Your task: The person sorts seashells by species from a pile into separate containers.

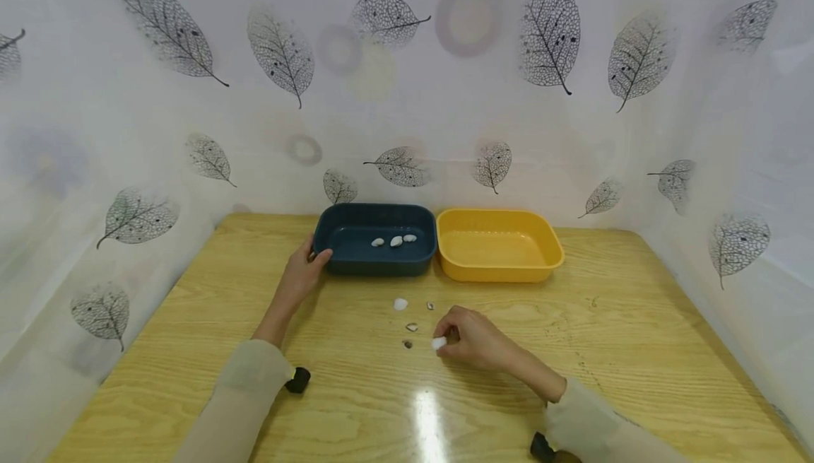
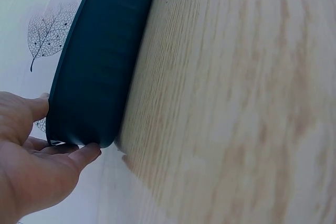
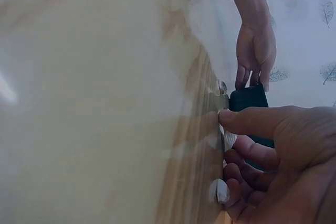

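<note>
Currently, your right hand (image 1: pixel 473 338) pinches a white shell (image 1: pixel 438 343) between its fingers over the table (image 1: pixel 356 406), right of loose shells (image 1: pixel 400 304); your left hand (image 1: pixel 302 272) grips the blue bin (image 1: pixel 375 267), likely steadying it.

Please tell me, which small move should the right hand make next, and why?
Perhaps carry the white shell to the blue box: the right hand pinches it, three other shells lie in that box, and the left hand holds its end.
</note>
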`<state>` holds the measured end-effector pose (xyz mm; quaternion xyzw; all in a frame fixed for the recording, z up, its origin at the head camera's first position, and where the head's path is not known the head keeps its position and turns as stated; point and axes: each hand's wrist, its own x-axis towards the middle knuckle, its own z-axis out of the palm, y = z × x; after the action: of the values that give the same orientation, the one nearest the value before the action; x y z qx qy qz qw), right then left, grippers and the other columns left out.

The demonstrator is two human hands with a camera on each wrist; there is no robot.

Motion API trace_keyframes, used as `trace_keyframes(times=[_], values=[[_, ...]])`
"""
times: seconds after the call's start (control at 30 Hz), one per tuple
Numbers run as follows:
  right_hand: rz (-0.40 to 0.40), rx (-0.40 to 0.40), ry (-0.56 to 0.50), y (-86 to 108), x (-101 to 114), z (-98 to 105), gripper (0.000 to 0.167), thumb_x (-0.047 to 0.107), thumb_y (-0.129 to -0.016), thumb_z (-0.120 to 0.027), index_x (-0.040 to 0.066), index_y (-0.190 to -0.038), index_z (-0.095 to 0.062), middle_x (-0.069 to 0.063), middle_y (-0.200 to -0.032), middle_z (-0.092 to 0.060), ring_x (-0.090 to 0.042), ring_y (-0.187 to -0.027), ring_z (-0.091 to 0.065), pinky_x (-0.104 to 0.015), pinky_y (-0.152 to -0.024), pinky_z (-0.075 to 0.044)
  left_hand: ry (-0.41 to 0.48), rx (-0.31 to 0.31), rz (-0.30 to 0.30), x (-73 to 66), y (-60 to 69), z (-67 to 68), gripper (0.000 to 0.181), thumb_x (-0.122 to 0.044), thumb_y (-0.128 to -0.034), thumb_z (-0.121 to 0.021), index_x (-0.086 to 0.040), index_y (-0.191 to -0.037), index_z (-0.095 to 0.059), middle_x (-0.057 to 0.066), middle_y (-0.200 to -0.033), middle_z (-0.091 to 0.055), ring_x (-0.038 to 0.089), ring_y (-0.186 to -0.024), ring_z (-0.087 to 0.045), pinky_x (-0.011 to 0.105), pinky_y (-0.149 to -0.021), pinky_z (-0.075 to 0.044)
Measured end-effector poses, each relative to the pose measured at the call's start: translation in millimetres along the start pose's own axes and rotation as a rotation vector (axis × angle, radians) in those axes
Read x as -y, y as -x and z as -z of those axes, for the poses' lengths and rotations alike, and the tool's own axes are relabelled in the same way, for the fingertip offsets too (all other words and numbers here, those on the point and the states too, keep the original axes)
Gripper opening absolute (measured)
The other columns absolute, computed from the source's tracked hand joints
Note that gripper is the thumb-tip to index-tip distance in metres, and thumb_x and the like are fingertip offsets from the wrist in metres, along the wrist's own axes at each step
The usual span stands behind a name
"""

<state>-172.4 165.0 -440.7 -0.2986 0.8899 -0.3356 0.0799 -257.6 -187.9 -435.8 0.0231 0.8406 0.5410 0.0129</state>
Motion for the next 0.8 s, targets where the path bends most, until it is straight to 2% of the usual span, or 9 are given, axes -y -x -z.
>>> trace_keyframes(times=[0.2,0.4,0.53,0.8], values=[[-0.054,0.039,-0.113,0.1,-5,4,0.014,0.005,-0.087,-0.081,0.007,-0.097,-0.072,0.003,-0.089,-0.065,-0.007,-0.077,-0.058,-0.023,-0.066,-0.052,0.005,-0.002,0.005,-0.2,-0.3,0.2,0.071,-0.023,-0.1122,-0.047,0.006,-0.162,-0.006,0.026,-0.168,-0.01,0.043,-0.153,-0.02,0.051,-0.122,-0.027],[-0.058,0.048,-0.185,0.6,-5,8,0.013,0.002,-0.09,-0.076,0.001,-0.104,-0.074,0.001,-0.091,-0.069,-0.007,-0.076,-0.059,-0.023,-0.062,-0.053,0.011,-0.003,0.008,0.1,-0.7,0.1,0.071,-0.022,-0.112,-0.048,0.006,-0.162,-0.006,0.026,-0.168,-0.01,0.043,-0.153,-0.021,0.05,-0.122,-0.028],[-0.043,0.05,-0.184,0.8,-4,11,0.016,0.003,-0.093,-0.074,-0.002,-0.108,-0.075,0.0,-0.093,-0.071,-0.006,-0.077,-0.06,-0.024,-0.064,-0.054,0.016,-0.007,0.01,0.9,-1.6,-0.2,0.071,-0.022,-0.112,-0.048,0.005,-0.163,-0.006,0.026,-0.168,-0.011,0.043,-0.153,-0.021,0.05,-0.121,-0.028],[-0.054,0.034,-0.149,-2.5,-2,18,0.016,0.013,-0.097,-0.074,0.004,-0.109,-0.076,0.003,-0.093,-0.07,-0.012,-0.081,-0.06,-0.025,-0.069,-0.053,0.01,-0.004,0.017,0.4,-1.5,-0.1,0.072,-0.024,-0.1121,-0.048,0.006,-0.162,-0.006,0.026,-0.168,-0.01,0.043,-0.153,-0.02,0.05,-0.122,-0.027]])
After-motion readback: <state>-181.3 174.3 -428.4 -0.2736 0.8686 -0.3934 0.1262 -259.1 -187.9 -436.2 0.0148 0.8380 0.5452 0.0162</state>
